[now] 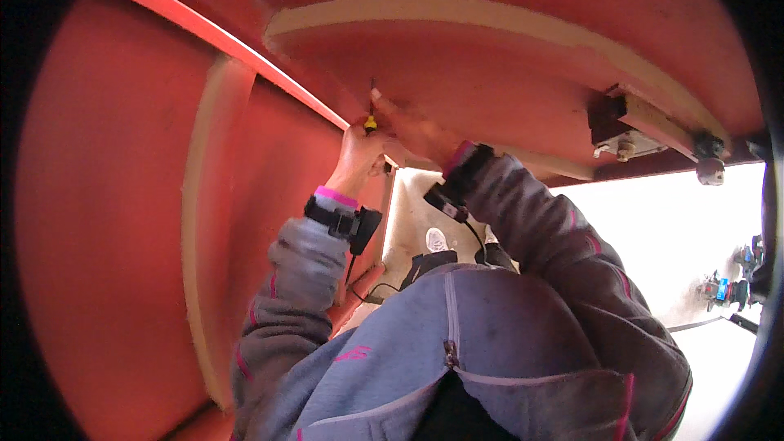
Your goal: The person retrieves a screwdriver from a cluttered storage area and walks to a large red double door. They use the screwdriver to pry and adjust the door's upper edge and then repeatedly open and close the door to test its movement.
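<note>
Two hands meet at one small tool

My arms reach forward, elbows bent, and converge until my hands are just beside each other at the red panels. My left hand [356, 155] comes up nearly straight from its wrist, its fingers curled around one yellow-and-black tool [371, 123]. My right hand [418, 131] slants in leftward, a fingertip beside the tool's thin dark shaft; I cannot tell whether it grips too. The tool sits between my hands, shaft pointing away from me.

I count two black straps, one at each wrist: the left strap [329, 216] and the right strap [472, 165]. Two red panels stand around my hands, a left panel [98, 196] and a far panel [490, 73], with one bright red edge [220, 41] running down to my left hand. One metal fitting [627, 145] is right of my right hand. Two shoes [436, 239] show below my hands.
</note>
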A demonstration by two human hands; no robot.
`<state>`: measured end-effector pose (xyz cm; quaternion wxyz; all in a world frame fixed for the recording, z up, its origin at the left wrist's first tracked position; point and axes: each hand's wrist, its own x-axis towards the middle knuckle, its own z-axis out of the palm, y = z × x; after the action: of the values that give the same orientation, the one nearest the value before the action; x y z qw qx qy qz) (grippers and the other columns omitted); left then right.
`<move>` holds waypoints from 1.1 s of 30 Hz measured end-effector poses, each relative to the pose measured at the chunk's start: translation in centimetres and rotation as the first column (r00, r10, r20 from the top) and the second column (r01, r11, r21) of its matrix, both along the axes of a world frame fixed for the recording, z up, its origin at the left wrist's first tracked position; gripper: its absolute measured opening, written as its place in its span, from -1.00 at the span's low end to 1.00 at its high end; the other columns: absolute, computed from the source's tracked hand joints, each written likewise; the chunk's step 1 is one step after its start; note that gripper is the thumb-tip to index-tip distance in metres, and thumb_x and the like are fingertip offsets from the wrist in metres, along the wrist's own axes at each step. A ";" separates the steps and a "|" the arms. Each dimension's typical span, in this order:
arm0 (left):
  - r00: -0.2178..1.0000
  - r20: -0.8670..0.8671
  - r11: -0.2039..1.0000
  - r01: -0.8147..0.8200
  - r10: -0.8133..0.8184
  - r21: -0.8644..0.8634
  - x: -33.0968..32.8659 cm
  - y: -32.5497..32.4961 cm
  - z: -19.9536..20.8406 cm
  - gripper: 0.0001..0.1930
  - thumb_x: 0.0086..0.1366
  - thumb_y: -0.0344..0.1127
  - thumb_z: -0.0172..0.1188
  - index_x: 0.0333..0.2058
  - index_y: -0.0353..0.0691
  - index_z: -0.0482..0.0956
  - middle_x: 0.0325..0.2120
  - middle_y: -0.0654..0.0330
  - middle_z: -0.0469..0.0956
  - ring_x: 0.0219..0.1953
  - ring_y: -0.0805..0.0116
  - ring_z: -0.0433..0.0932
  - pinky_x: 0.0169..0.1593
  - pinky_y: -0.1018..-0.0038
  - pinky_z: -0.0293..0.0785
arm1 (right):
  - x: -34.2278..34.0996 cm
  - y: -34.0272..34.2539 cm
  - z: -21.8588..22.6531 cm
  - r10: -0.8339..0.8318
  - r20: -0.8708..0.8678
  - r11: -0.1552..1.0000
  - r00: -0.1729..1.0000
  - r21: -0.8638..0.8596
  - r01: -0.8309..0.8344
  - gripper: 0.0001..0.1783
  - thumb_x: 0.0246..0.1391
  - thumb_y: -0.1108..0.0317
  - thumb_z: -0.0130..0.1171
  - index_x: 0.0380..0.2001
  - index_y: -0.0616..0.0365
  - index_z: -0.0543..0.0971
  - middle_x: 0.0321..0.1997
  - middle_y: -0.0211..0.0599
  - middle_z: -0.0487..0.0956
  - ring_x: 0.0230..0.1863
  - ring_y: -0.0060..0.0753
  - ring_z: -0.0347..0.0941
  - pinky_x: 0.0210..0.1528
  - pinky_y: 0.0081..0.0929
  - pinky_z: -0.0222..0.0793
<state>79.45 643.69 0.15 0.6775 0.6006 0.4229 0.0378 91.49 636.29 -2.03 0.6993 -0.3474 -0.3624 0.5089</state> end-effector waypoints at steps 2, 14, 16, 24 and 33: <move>0.998 -0.043 0.935 0.065 -0.053 0.348 -0.3 0.5 -0.7 -0.89 0.23 -0.36 0.05 -0.42 -0.28 0.46 -0.67 0.11 0.43 -0.73 0.26 0.38 -0.70 0.37 0.18 | 0.3 -3.3 1.0 -0.005 0.261 0.999 0.965 0.034 -0.004 -0.62 0.30 0.25 -0.01 0.07 0.25 0.39 -0.03 -0.13 0.55 0.01 -0.26 0.48 0.08 -0.34 0.42; 0.999 0.031 0.806 0.002 -0.025 0.592 -0.3 -1.6 0.8 -0.78 0.30 -0.24 0.15 -0.41 -0.29 0.44 -0.56 0.06 0.52 -0.60 0.20 0.49 -0.58 0.31 0.35 | 5.8 -23.2 0.7 -0.029 -0.042 0.948 0.999 -0.317 0.014 -0.55 0.26 0.29 0.06 0.16 0.19 0.31 0.00 -0.11 0.55 0.00 -0.35 0.50 0.09 -0.44 0.41; 0.987 0.139 0.955 -0.115 0.079 0.274 -1.1 -3.9 0.6 -0.81 0.30 -0.26 0.17 -0.41 -0.24 0.45 -0.61 0.20 0.47 -0.70 0.43 0.39 -0.68 0.48 0.23 | 7.1 -25.8 0.9 0.012 0.024 0.938 1.000 -0.347 -0.003 -0.58 0.27 0.27 0.05 0.14 0.18 0.35 0.00 -0.14 0.55 0.00 -0.38 0.50 0.08 -0.46 0.41; 0.893 0.314 0.947 -0.298 0.322 -0.123 -3.3 -19.0 -2.7 -0.89 0.32 -0.28 0.16 -0.32 -0.18 0.50 -0.64 0.31 0.42 -0.74 0.56 0.32 -0.72 0.60 0.13 | 9.6 -38.0 2.7 0.115 0.107 0.834 0.988 -0.550 -0.037 -0.59 0.26 0.17 0.06 0.08 0.14 0.45 -0.05 -0.31 0.58 -0.03 -0.47 0.51 -0.02 -0.55 0.37; 0.973 0.213 0.964 -0.030 0.089 -0.263 -0.1 -29.4 -5.3 -0.79 0.36 -0.22 0.10 -0.24 -0.27 0.50 -0.62 0.28 0.43 -0.71 0.57 0.32 -0.70 0.62 0.17 | 11.9 -47.9 3.2 -0.111 0.155 0.807 0.982 -0.563 0.180 -0.60 0.28 0.18 0.04 0.05 0.21 0.48 -0.02 -0.24 0.58 -0.02 -0.40 0.52 0.03 -0.47 0.41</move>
<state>79.35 614.27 -5.15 0.7916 0.4861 0.3636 0.0698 103.37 588.42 1.13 0.5769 -0.5973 -0.2040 0.5184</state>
